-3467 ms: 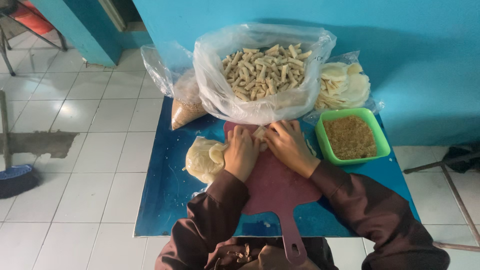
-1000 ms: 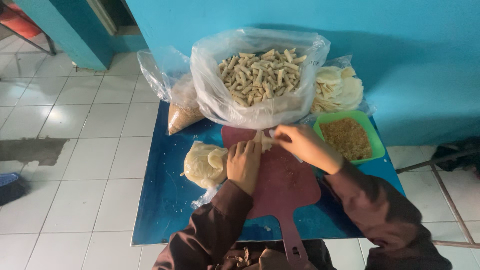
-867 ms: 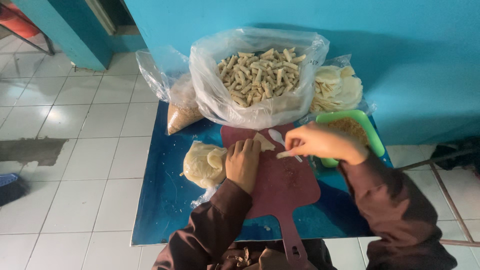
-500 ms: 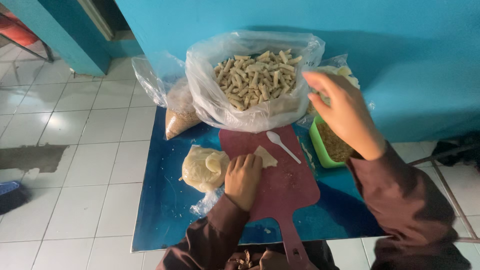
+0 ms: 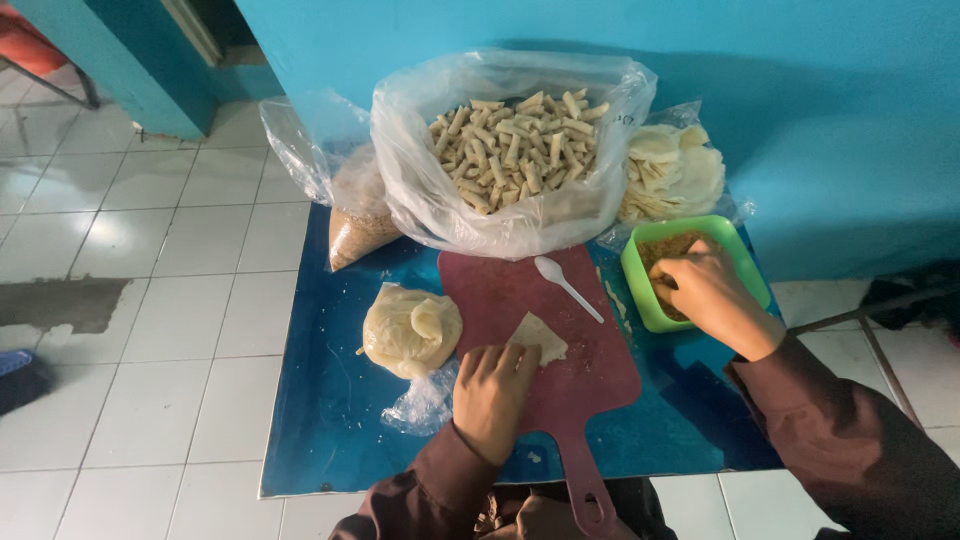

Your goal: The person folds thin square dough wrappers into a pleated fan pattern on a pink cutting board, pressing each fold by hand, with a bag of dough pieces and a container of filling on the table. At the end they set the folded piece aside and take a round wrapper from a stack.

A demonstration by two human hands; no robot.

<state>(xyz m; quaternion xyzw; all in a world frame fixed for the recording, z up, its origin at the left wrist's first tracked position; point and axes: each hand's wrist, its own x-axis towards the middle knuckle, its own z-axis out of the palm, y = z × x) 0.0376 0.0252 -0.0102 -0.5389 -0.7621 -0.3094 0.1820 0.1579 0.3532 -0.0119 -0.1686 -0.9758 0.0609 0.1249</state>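
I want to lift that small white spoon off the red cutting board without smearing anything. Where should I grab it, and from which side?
Probably by the thin handle end of the white spoon, from the right, the side of the green container. It lies flat and diagonal on the red cutting board, bowl up-left near the big bag, handle pointing down-right with bare board around it.

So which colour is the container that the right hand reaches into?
Bright green container, seen in the head view.

Home food-prep corner, tiled floor [image 5: 150, 300], blue wall [image 5: 800, 80], low table [image 5: 330, 420]
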